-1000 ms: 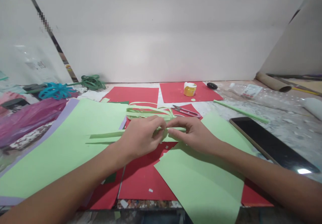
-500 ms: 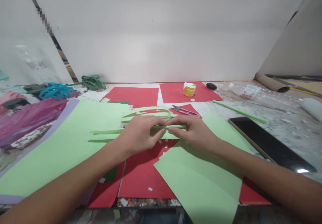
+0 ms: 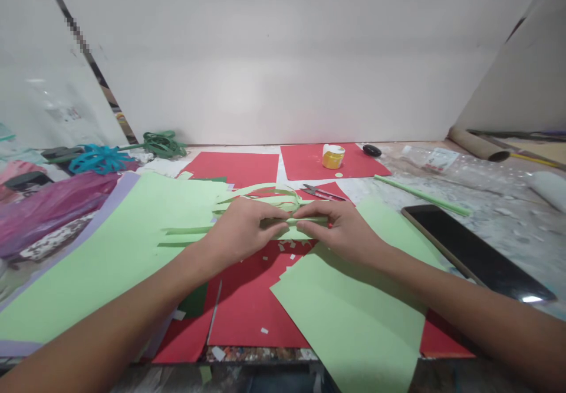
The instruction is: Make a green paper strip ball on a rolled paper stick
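Note:
Both my hands meet over the middle of the table, pinching a light green paper strip [image 3: 292, 222] between thumbs and fingertips. My left hand [image 3: 243, 228] is closed on the strip's left part, my right hand [image 3: 342, 228] on its right part, the fingertips almost touching. Just beyond them, curled light green paper strips [image 3: 260, 190] lie in a loose bunch. Other strip ends [image 3: 186, 231] stick out left of my left wrist. Small thread snips [image 3: 322, 192] lie behind my right hand. Part of the held strip is hidden by my fingers.
Green paper sheets lie left [image 3: 110, 251] and right [image 3: 354, 304] over red paper [image 3: 252, 310] with small scraps. A black phone [image 3: 473, 251] rests at right. Behind stand a yellow glue jar [image 3: 333, 157], a rolled green stick [image 3: 422, 195], a plastic bottle [image 3: 464, 166] and blue ribbon [image 3: 99, 160].
My left hand has shifted slightly, its thumb and fingers closing nearer together on the strip. The curled strips have moved a little. My right hand stays almost in place.

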Motion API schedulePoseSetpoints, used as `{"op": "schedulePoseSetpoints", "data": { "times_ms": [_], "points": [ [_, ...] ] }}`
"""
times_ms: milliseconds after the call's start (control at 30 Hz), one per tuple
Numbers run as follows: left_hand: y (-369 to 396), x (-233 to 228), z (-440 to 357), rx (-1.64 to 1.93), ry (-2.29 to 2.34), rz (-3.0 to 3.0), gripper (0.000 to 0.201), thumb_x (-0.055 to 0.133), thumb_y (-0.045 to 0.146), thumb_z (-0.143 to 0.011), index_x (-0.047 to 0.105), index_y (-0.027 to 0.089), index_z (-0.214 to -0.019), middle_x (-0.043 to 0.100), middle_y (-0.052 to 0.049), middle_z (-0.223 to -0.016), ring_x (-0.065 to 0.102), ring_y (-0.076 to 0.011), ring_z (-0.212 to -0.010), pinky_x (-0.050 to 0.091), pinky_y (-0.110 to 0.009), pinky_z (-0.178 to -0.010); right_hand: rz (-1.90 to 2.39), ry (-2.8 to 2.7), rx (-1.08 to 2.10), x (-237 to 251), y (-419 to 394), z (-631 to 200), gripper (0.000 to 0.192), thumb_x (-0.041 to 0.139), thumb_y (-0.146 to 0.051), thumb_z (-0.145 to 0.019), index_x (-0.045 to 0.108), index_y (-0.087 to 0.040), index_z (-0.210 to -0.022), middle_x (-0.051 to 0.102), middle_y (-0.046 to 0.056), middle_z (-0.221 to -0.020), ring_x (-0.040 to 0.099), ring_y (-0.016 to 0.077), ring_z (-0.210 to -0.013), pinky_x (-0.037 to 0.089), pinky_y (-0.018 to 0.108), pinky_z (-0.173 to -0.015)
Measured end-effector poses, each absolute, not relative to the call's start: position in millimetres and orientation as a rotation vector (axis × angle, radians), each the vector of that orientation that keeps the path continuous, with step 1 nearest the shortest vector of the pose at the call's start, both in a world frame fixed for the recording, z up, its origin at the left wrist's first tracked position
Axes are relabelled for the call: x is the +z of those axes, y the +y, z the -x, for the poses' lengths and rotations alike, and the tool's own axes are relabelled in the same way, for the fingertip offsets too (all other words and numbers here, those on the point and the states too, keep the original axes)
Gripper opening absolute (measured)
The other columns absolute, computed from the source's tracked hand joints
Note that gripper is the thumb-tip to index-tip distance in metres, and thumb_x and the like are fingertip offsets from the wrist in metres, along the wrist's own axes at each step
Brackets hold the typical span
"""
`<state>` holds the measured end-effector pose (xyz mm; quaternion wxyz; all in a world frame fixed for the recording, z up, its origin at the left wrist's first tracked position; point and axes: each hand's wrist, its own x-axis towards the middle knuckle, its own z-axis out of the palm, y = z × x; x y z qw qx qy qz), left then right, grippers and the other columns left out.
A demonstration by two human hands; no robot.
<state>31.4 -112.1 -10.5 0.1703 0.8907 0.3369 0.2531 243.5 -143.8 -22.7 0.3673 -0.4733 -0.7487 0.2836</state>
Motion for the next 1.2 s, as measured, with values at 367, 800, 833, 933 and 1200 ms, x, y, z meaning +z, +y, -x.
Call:
{"op": "schedulePoseSetpoints", "data": {
  "times_ms": [367, 800, 833, 933, 1200],
  "points": [
    [-98.5, -11.6, -24.2, 0.578, 0.827, -2.65, 0.019, 0.055, 0.018, -0.09, 0.072, 0.023, -0.09, 0.065, 0.004, -0.07, 0.053, -0.0102, -0.063, 0.037, -0.02, -0.06, 1.261, -1.928, 0.742, -23.5, -142.2, -245.5, 0.015, 0.061, -0.027, -0.083, 0.073, -0.023, -0.09, 0.074, 0.001, -0.09, 0.066, 0.0171, -0.08, 0.049, 0.028, -0.071],
    [-95.2, -7.6, -20.1, 0.603, 0.79, -2.634, 0.021, 0.054, 0.018, -0.09, 0.073, 0.025, -0.096, 0.07, 0.003, -0.08, 0.059, -0.0106, -0.07, 0.04, -0.02, -0.063, 1.32, -1.843, 0.8, -20.3, -141.7, -244.6, 0.016, 0.061, -0.031, -0.084, 0.074, -0.022, -0.087, 0.071, 0.001, -0.08, 0.062, 0.0149, -0.071, 0.046, 0.026, -0.063],
    [-94.3, -6.5, -19.1, 0.583, 0.777, -2.651, 0.022, 0.054, 0.018, -0.091, 0.073, 0.026, -0.099, 0.072, 0.003, -0.084, 0.061, -0.0111, -0.073, 0.041, -0.02, -0.066, 1.337, -1.838, 0.79, -19.5, -141.2, -245.0, 0.016, 0.062, -0.031, -0.084, 0.074, -0.022, -0.086, 0.07, 0.001, -0.078, 0.062, 0.0149, -0.07, 0.046, 0.026, -0.062],
    [-90.3, -3.5, -15.3, 0.533, 0.74, -2.685, 0.028, 0.051, 0.018, -0.092, 0.07, 0.03, -0.11, 0.073, 0.003, -0.101, 0.064, -0.0129, -0.084, 0.043, -0.021, -0.073, 1.383, -1.787, 0.825, -17.8, -139.2, -247.6, 0.017, 0.064, -0.034, -0.082, 0.075, -0.022, -0.084, 0.068, 0.001, -0.072, 0.061, 0.0144, -0.065, 0.047, 0.025, -0.056],
    [-82.2, -6.4, -9.4, 0.507, 0.833, -2.661, 0.022, 0.054, 0.021, -0.089, 0.072, 0.025, -0.1, 0.073, 0.003, -0.089, 0.061, -0.0111, -0.071, 0.041, -0.021, -0.064, 1.36, -1.64, 1.03, -19.4, -133.5, -256.0, 0.021, 0.068, -0.039, -0.079, 0.073, -0.019, -0.083, 0.067, 0.004, -0.08, 0.065, 0.0145, -0.068, 0.057, 0.024, -0.057]
  ]
}}
